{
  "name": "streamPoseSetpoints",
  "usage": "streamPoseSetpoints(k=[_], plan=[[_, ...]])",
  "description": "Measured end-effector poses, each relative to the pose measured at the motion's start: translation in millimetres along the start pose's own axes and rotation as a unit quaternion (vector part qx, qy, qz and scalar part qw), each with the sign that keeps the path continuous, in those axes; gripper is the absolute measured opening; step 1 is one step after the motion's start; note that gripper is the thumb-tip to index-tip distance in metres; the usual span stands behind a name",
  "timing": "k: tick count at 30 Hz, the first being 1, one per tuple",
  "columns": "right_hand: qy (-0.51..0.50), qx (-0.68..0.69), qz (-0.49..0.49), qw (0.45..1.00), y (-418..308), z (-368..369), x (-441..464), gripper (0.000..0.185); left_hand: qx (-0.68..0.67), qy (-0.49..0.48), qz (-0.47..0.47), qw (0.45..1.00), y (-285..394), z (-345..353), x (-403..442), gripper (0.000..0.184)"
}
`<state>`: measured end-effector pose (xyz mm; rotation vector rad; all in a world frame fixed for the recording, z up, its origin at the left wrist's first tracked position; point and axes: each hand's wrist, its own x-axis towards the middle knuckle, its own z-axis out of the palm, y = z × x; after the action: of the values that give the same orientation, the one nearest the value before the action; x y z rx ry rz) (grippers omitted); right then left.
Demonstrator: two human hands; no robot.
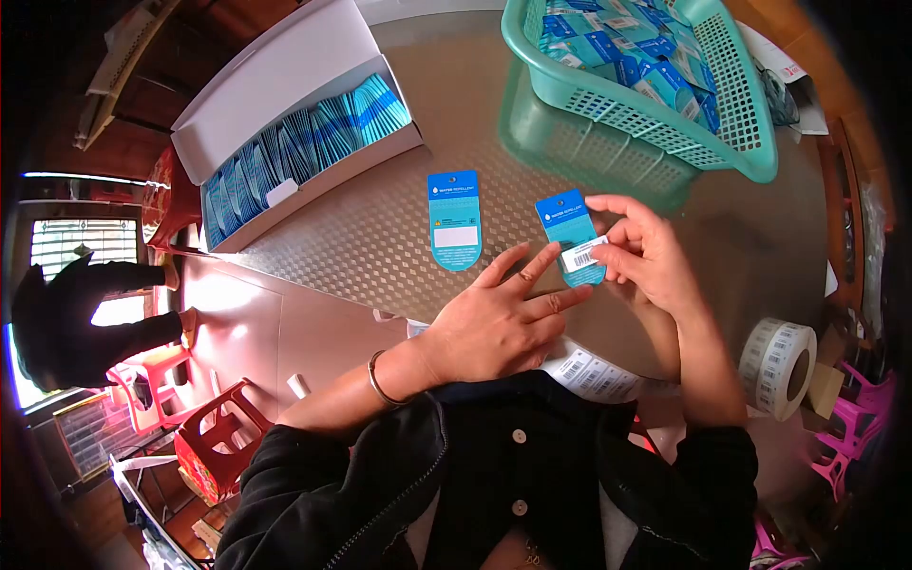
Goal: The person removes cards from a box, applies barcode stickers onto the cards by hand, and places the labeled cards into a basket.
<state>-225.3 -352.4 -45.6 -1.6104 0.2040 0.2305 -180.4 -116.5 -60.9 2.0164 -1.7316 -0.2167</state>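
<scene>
A blue and teal hang tag (567,226) printed "water repellent" lies on the table in front of me. A white barcode sticker (581,255) is at its lower half, a little tilted. My right hand (646,252) has its thumb and curled fingers closed at the sticker's right end, with the index finger stretched along the tag's upper right. My left hand (503,318) has its fingers spread, fingertips by the tag's lower left edge. To the left lies a second hang tag (454,223) with a blank white box on it. A strip of barcode stickers (594,373) runs below my left hand.
A white box (313,185) packed with tags stands open at the back left. At the back right, a green basket (617,104) holds a heap of labelled tags. A sticker roll (777,369) sits at the right edge. Another person's legs (104,328) and stools (223,432) are at left.
</scene>
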Motion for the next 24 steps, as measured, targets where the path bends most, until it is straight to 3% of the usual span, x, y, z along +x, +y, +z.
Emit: streamPoseSetpoints(k=[3,12,24], plan=[[-0.009,-0.011,0.008,1.000,0.4,-0.2,0.8,0.032,-0.002,-0.005,-0.002,1.000,0.1,-0.2,0.2,0.026],[-0.023,-0.015,0.010,1.000,7.5,-0.1,2.4,0.019,0.006,0.002,-0.003,1.000,1.1,-1.2,1.0,0.026],[-0.021,-0.008,0.010,1.000,10.3,1.3,3.6,0.017,0.007,0.004,-0.001,1.000,0.1,-0.1,0.7,0.025]])
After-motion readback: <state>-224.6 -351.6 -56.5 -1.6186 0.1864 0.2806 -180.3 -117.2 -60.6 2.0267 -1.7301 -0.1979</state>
